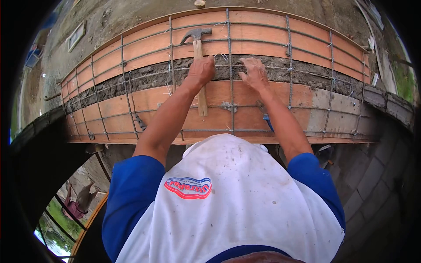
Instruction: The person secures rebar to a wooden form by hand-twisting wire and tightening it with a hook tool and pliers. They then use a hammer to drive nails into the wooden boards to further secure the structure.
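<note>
My left hand (201, 70) is closed around the wooden handle of a claw hammer (198, 47), whose metal head points up and away from me. To its right, my right hand (255, 72) has its fingers apart and rests at the grid of steel bars (230, 57), just right of an upright bar. Both hands are over a rough strip of grey concrete (307, 74) between orange plywood boards (263, 48). Thin wire ends stick out near the bar crossings.
Another person (75, 209) shows at the lower left, beyond dark bars. Concrete blocks (388, 103) lie at the right edge. A small light frame (76, 36) lies on the ground at the upper left. A blue object (268, 122) sits beside my right forearm.
</note>
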Demonstrator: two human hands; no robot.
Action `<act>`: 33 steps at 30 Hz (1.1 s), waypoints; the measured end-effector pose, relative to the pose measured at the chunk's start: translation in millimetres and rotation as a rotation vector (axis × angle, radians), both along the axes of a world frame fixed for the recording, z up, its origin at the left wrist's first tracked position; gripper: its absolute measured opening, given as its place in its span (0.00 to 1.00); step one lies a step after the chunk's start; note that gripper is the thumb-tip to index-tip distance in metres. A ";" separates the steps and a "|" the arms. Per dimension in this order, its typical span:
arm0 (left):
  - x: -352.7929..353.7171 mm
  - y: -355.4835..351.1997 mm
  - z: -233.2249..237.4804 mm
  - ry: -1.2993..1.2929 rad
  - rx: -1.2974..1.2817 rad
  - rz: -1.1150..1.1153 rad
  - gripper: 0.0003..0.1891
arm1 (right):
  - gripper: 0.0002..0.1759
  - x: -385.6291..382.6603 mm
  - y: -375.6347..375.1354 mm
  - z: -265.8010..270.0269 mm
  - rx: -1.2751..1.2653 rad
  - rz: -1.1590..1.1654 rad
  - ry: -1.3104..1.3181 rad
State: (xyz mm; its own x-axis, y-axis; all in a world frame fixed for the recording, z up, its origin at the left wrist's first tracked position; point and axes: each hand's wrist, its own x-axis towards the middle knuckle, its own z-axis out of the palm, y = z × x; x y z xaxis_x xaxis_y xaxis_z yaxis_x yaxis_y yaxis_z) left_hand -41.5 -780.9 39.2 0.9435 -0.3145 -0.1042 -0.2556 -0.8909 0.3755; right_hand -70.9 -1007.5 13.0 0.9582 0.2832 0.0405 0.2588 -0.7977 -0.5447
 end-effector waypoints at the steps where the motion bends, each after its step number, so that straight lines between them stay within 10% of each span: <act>1: -1.3 -6.4 -5.7 0.012 -0.003 -0.018 0.07 | 0.31 7.5 -2.2 -2.9 -0.010 0.046 0.016; 8: 41.0 -28.1 -12.9 0.275 -0.030 -0.206 0.06 | 0.42 36.1 -9.5 -13.2 0.062 0.269 0.177; 15: 130.1 -41.1 -11.0 0.679 0.324 -0.650 0.10 | 0.32 58.8 -13.2 -34.1 0.211 0.383 0.215; 21: 77.0 -27.1 -5.5 0.546 0.130 -0.363 0.09 | 0.22 61.9 -0.2 -29.3 0.455 0.087 0.348; 28: -38.4 -75.8 -3.7 0.310 -0.199 0.123 0.10 | 0.19 86.8 19.3 8.6 0.007 0.031 0.668; 33: -63.7 54.5 43.0 0.060 -0.212 0.296 0.20 | 0.24 42.7 9.3 19.6 0.196 -0.201 0.428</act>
